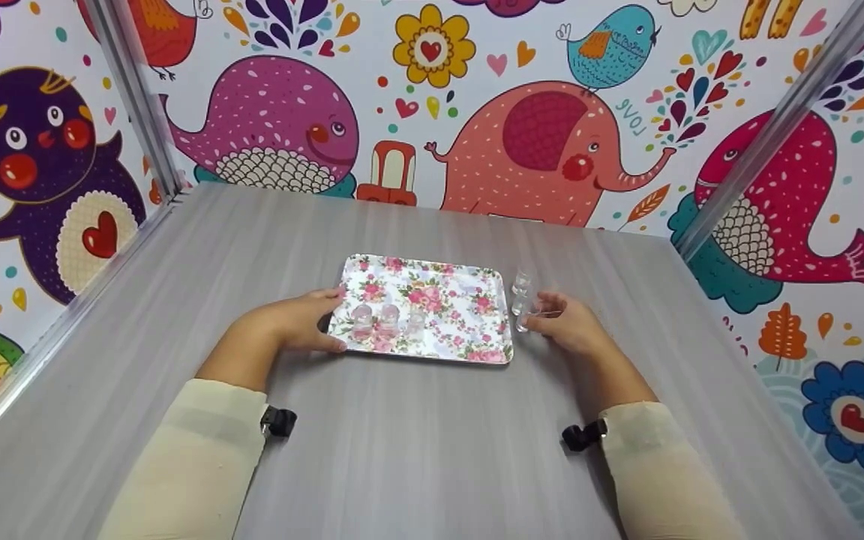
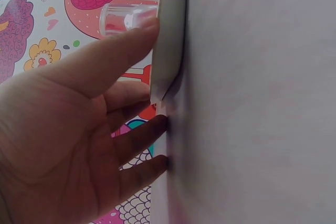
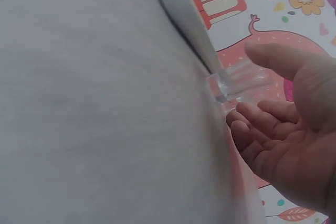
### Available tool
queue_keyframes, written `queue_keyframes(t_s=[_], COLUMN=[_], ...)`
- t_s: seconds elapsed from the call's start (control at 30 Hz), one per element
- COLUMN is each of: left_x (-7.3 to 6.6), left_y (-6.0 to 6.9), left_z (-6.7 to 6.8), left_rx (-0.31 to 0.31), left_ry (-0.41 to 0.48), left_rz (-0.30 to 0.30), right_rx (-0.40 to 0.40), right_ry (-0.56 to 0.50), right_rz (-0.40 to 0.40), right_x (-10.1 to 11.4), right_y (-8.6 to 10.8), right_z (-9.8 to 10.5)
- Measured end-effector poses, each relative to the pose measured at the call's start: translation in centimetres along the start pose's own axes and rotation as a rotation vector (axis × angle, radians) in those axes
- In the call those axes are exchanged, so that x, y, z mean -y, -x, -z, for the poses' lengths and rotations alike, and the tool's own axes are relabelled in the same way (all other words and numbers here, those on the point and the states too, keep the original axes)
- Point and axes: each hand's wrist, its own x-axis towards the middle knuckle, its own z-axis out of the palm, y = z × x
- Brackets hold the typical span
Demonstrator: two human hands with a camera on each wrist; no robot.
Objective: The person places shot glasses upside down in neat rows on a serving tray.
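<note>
A floral serving tray (image 1: 454,319) lies on the table, with three small clear shot glasses (image 1: 389,319) along its left part. My left hand (image 1: 304,321) rests against the tray's left end, thumb at the near corner. In the left wrist view the thumb touches the rim of the tray (image 2: 170,35) and the fingers are spread, fairly straight. Beyond the tray's right edge several clear shot glasses (image 1: 520,285) stand in a row. My right hand (image 1: 571,324) is around the nearest shot glass (image 3: 244,81), its thumb and loosely bent fingers apart, with no clear grip visible.
The grey table (image 1: 417,442) extends on all sides of the tray. Behind it rises a wall (image 1: 402,75) printed with cartoon animals, and similar panels flank both sides. Metal posts (image 1: 139,97) stand at the corners. A black wrist camera (image 1: 278,422) sits at each sleeve.
</note>
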Motion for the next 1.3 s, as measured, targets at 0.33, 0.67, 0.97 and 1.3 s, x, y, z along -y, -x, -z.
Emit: queue_keyframes(t_s=[0.33, 0.67, 0.97, 1.3], left_x=[-0.3, -0.3, -0.3, -0.2], left_y=[0.0, 0.1, 0.1, -0.1], left_z=[0.1, 0.1, 0.1, 0.1], left_rx=[0.003, 0.005, 0.008, 0.009], left_ry=[-0.002, 0.004, -0.003, -0.002], left_rz=[-0.004, -0.009, -0.006, -0.008], right_rx=[-0.057, -0.078, -0.055, -0.047], right_ry=[0.125, 0.137, 0.110, -0.109], right_rz=[0.033, 0.075, 0.044, 0.000], right_x=[-0.6, -0.8, -0.2, 2.4], right_y=[-0.3, -0.3, 0.2, 1.4], right_z=[-0.8, -1.0, -0.2, 0.9])
